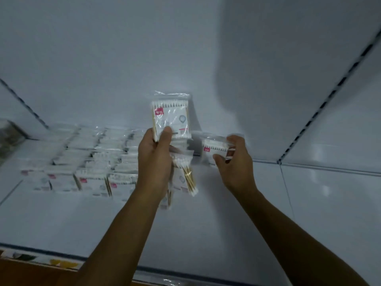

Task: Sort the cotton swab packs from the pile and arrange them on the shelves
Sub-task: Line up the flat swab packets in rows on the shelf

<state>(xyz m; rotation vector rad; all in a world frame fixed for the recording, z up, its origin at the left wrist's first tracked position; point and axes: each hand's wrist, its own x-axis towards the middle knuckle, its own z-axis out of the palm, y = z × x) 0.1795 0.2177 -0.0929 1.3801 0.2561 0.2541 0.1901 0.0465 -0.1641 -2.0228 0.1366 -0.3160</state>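
1. Above the white shelf [206, 219], both hands are raised, each with a cotton swab pack; the step in hand appears to be the placing stage, with packs carried to the shelf and about to join the arranged rows.
2. Left hand [153, 159]: its grip is closed on an upright pack [170, 118], thumb across the lower front and fingers behind, so that the pack is held clear of the shelf surface, in front of the back panel [123, 58].
3. Further packs [184, 174] show just below and right of the left hand, wooden stems slanting downward; whether the hand carries them or they lie on the shelf cannot be told.
4. Right hand [234, 159]: its grip pinches a second pack [215, 146] between thumb below and fingers above, tilted, just right of the upright pack and apart from it.
5. Arranged rows [86, 162]: to the left of the left hand, packs lie in overlapping rows running from near the back panel toward the shelf front; motion blur hides their exact count.
6. Holder and contents: the shelf is the only holder visible; it bears the rows on its left part, while the part right of the hands, up to the slotted upright [321, 106], is bare.
7. Next move, as judged: set each held pack down beside the last row, aligned with its neighbours, one hand releasing at a time.
8. At the far left edge of the shelf a dark object [9, 135] is too blurred to identify.
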